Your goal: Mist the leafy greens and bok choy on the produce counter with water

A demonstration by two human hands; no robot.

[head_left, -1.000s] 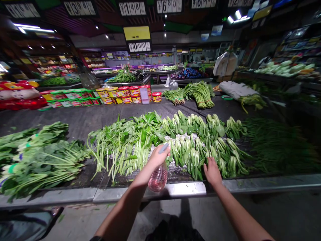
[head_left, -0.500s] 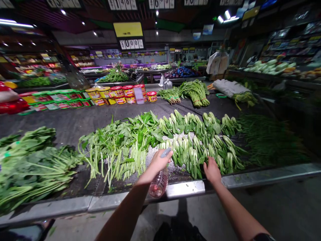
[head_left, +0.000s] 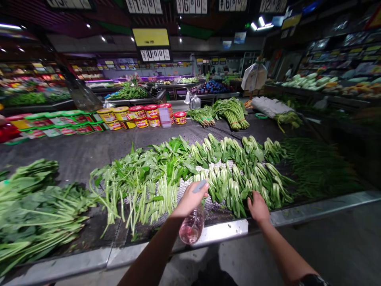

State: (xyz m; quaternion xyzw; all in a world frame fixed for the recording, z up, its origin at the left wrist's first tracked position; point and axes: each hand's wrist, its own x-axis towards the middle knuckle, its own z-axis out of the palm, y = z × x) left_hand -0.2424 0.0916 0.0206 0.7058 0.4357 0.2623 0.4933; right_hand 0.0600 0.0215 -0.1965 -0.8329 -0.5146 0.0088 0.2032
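My left hand (head_left: pixel 195 196) is closed round the neck of a clear spray bottle (head_left: pixel 192 230) with a grey top (head_left: pixel 199 186) and pinkish liquid low inside. The bottle hangs over the metal front edge of the stand. At the front row of bok choy (head_left: pixel 233 196), my right hand (head_left: pixel 259 207) has its fingers curled in at the leaves, thumb toward the left; the fingertips are partly hidden. Water spinach (head_left: pixel 151 171) lies just left of my left hand, stems toward me. Wet drops glisten on the greens.
Leafy bunches (head_left: pixel 44 210) lie at the left, thin dark green stalks (head_left: pixel 318 167) at the right. Stacked round tubs (head_left: pixel 137 115) and tied green bunches (head_left: pixel 230 113) line the back. A metal rim (head_left: pixel 157 246) edges the stand; price signs (head_left: pixel 154 45) hang above.
The view has shifted slightly, so the stand sits a little lower in the picture. Both hands appear slightly farther right and lower; the spray bottle stays in my left hand.
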